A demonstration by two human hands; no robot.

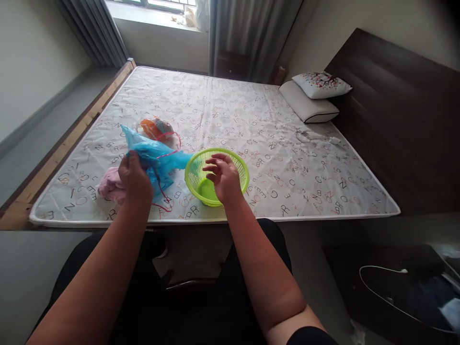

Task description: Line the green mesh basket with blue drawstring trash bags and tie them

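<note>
My left hand (135, 178) is closed on a thin blue plastic bag (161, 155) with a pink-red drawstring. One end of the bag reaches the left rim of a green plastic basket (194, 189) on the mattress. Over that basket hovers my right hand (223, 176), its fingers apart and slightly curled, holding nothing. Behind the blue bag lies a clear bag with something orange and grey (156, 128) in it. A pink cloth (112, 186) sits beside my left hand, partly hidden by it.
The letter-patterned mattress (244, 124) spans the bed. Two pillows (318, 93) lie by the dark headboard (388, 110). A wooden bed rail (82, 124) runs along the left side. At the lower right, a white cable (373, 287) lies on a dark surface.
</note>
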